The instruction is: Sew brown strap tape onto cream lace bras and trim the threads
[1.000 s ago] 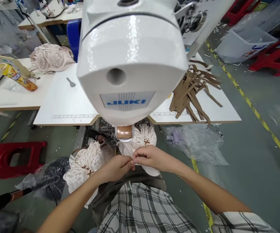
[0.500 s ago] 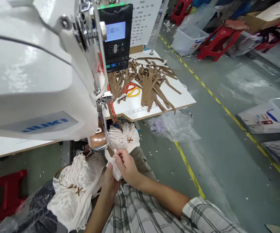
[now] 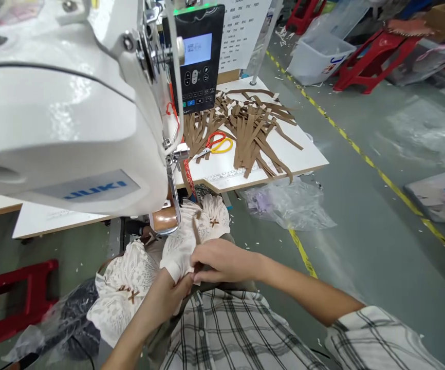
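A white lace bra point(image 3: 180, 249) lies in front of me, just below the sewing machine's rounded arm end point(image 3: 165, 220). My left hand point(image 3: 165, 295) grips its lower edge, thumb and fingers closed on the white fabric. Close against it, my right hand point(image 3: 222, 259) pinches the same edge; the fingertips partly hide the spot. A brown strap point(image 3: 196, 231) runs up from beside my right hand across the lace. Another part of white lace with a brown bow point(image 3: 214, 222) shows behind. More white lace bra cups point(image 3: 122, 288) with brown bows rest to the left of my hands.
The white sewing machine head point(image 3: 72, 128) fills the upper left, beside a control panel point(image 3: 195, 61). Brown straps point(image 3: 249, 133) and red-and-yellow scissors point(image 3: 218, 144) lie on the white table point(image 3: 303, 159). A plastic bag point(image 3: 295, 203) is on the floor; a red stool point(image 3: 14, 303) stands left.
Both hands have come down and closer together, with the bra edge pulled lower and more lace spread out. My right hand has turned flatter. The view has shifted slightly left.
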### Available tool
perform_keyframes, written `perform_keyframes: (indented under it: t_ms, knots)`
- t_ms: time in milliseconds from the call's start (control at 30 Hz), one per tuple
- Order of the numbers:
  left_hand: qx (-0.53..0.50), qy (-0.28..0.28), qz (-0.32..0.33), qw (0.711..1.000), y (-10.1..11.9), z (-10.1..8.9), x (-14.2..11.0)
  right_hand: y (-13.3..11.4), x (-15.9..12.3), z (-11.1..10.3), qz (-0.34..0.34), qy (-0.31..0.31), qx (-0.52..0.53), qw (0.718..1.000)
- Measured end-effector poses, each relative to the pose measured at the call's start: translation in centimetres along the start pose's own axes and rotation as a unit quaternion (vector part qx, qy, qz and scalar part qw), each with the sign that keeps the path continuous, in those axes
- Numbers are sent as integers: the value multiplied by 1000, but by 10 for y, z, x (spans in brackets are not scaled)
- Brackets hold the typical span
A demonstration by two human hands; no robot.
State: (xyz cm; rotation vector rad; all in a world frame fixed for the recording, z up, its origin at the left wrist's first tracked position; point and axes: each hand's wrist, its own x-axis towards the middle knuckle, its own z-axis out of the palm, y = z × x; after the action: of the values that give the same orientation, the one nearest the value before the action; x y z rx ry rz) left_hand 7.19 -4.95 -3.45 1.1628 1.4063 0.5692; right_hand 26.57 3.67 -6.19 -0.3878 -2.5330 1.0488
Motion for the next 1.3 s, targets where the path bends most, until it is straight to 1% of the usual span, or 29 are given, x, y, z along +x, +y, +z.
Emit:
perform_keyframes:
  t_ms: [33,100,167,200,233,300,367,400,433,467,500,567,600,667,733,800,867,967,1033,1100,1167,1233,1300]
  knots:
    - [6,-20,0,1000,3,-1,-1,-1,1,-2,6,-30,-6,1000]
    - [4,-41,-3,999,5,-3,-2,-6,1,0,22,-47,-12,999]
    - [-3,-47,-9,999,3,-4,-3,-10,0,5,40,-33,-5,999]
    - [-11,-43,-10,999,2,-5,-3,-10,-2,7,56,-16,1,998]
    - [-28,-34,-9,999,0,-6,-2,-11,-5,9,79,9,8,997]
    - [-84,-8,-10,996,-3,-9,-1,-9,-12,11,150,92,22,984]
    - [-156,32,-22,987,-4,-11,1,-7,-19,9,232,201,27,951]
    - [-184,49,-32,981,-4,-11,2,-7,-22,8,264,244,23,933]
    - [-205,64,-41,976,-4,-11,3,-7,-23,8,281,268,18,921]
    - [-224,77,-45,970,-5,-11,4,-9,-24,8,284,275,12,919]
    - [-244,90,-45,964,-6,-9,5,-12,-23,9,272,268,6,924]
    - [-287,119,-36,950,-8,-4,9,-20,-17,14,225,245,-1,943]
    - [-307,139,-26,941,-9,-1,10,-24,-13,17,198,244,-4,949]
    - [-335,172,-7,926,-11,5,13,-31,-4,24,158,260,-5,953]
    - [-354,181,2,917,-9,12,14,-34,6,29,144,274,7,951]
    - [-364,175,-1,915,-6,16,13,-33,13,32,158,275,23,948]
    - [-339,183,-4,923,-3,17,11,-30,17,34,181,269,32,945]
    - [-246,206,-5,947,1,15,8,-26,18,32,205,262,37,942]
    - [-195,207,6,959,2,13,7,-24,17,29,218,246,43,944]
    - [-167,204,30,964,0,12,6,-24,17,23,236,216,65,945]
    - [-149,204,52,966,-4,13,5,-23,17,16,248,183,110,945]
    - [-141,206,66,966,-8,15,4,-22,19,10,248,158,154,943]
    - [-145,203,75,966,-10,17,4,-20,20,5,237,140,171,946]
